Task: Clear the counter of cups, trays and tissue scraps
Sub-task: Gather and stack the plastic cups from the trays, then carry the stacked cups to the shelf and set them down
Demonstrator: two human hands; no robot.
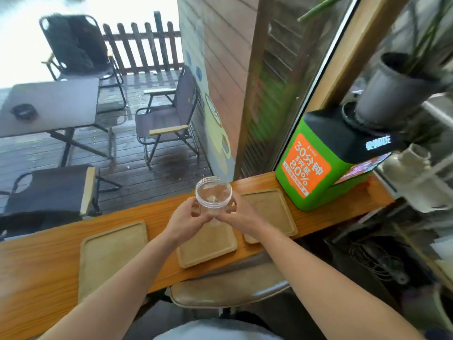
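Between the two hands, lifted clear of the counter [56,261], sits a clear plastic cup [213,196]. The left hand [187,220] wraps its lower left side and the right hand [241,217] closes on its lower right, so both are clamped on the cup, fingertips nearly meeting under its base. From the head camera the cup stands close to upright: its long axis runs up and down, leaning a little away from the person, with the open mouth pointing up toward the lens and the base hidden behind the fingers. It looks empty, though a faint glint near the bottom could be a trace of liquid; I cannot tell.

Directly below the hands lies the middle tray [208,249]. Another tray [269,212] sits just to the right of the right hand and overlaps the middle one, and a third tray [112,251] lies well to the left of the left hand. No tissue scraps show anywhere.

My guess at the main risk: thin plastic buckles under a hard two-handed squeeze, and the cup could pop out and drop onto the tray below or roll over the far edge to the wet deck beyond. Any leftover liquid would spill if the mouth tips further. A swing to the right could also knock the green charging box [316,165] standing beyond the right hand.
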